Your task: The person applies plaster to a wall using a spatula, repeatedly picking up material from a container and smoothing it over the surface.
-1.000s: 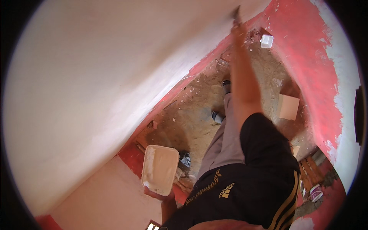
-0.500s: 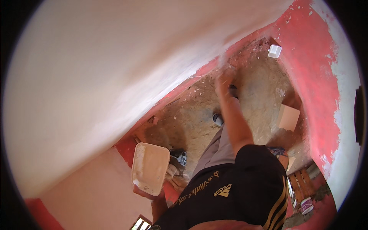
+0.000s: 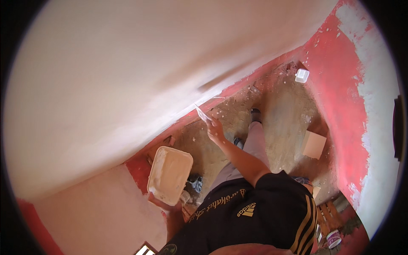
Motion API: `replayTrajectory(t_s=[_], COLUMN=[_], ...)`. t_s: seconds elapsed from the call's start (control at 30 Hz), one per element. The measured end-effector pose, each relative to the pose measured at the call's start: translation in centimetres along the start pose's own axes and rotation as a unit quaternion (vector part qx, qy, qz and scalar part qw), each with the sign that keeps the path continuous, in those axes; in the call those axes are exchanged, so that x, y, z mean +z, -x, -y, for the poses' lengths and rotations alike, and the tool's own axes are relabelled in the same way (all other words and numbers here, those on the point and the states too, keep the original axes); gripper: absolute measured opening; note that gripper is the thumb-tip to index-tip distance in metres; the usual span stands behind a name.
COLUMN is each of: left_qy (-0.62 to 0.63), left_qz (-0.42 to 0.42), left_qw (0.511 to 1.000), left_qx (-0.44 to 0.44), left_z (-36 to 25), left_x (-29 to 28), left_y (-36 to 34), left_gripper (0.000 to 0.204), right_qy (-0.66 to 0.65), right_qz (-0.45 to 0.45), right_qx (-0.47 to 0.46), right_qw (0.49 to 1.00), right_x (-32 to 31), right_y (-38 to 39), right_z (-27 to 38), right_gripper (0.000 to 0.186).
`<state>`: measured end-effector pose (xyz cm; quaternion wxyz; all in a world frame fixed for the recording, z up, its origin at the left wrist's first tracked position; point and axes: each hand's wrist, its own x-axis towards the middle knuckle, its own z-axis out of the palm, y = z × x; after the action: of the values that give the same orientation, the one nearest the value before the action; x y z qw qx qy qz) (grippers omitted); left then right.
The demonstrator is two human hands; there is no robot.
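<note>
My left hand (image 3: 166, 206) grips the near end of a shallow rectangular white tub (image 3: 168, 175) with rounded corners and pale smears inside, tilted so its inside shows. My right arm reaches forward, and my right hand (image 3: 216, 128) is closed around a thin, flat, pale tool (image 3: 202, 114) that looks like a putty knife; the fingers cover its handle. Its tip is close to the lower part of the whitish wall (image 3: 106, 97), above a red strip along the floor. Whether it touches the wall I cannot tell.
A cardboard box (image 3: 314, 145) and a small white foam container (image 3: 301, 76) lie on the dirty floor (image 3: 280, 110) at right. The right wall (image 3: 335, 97) is red with pale patches. A dark plastic bag (image 3: 196, 183) lies beside the tub. Wooden slats (image 3: 329, 215) and a bucket (image 3: 333, 239) stand at lower right.
My right hand has swung left and nearer along the wall with the flat tool, which is now clearer to see. The tub in my left hand has shifted slightly up and right.
</note>
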<state>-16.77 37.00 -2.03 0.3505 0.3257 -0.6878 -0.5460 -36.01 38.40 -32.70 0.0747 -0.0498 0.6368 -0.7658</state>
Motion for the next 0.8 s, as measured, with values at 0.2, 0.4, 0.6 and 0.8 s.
replayTrajectory(t_s=[0.2, 0.4, 0.6, 0.8], left_qy=[0.224, 0.195, 0.342, 0.372], left_qz=[-0.076, 0.004, 0.026, 0.064], left_qw=[0.953, 0.965, 0.92, 0.899], left_qx=[-0.188, -0.173, -0.188, -0.222], left_z=[-0.1, -0.7, -2.0, -2.7], left_x=[0.7, 5.6, 9.1, 12.6], left_y=[-0.2, -2.0, -2.9, -3.7], left_gripper=[0.058, 0.06, 0.052, 0.055], right_qy=[-0.211, 0.095, -0.336, -0.341], right_qz=[-0.058, -0.132, -0.119, 0.027], right_qx=[0.235, -0.034, 0.028, 0.014], right_qw=[0.947, 0.986, 0.934, 0.94], right_x=[-15.7, -29.4, -29.6, -31.8], right_y=[-1.9, -8.1, -10.1, -15.2], right_z=[3.1, 11.7, 24.3, 26.0], right_gripper=[0.025, 0.023, 0.027, 0.026])
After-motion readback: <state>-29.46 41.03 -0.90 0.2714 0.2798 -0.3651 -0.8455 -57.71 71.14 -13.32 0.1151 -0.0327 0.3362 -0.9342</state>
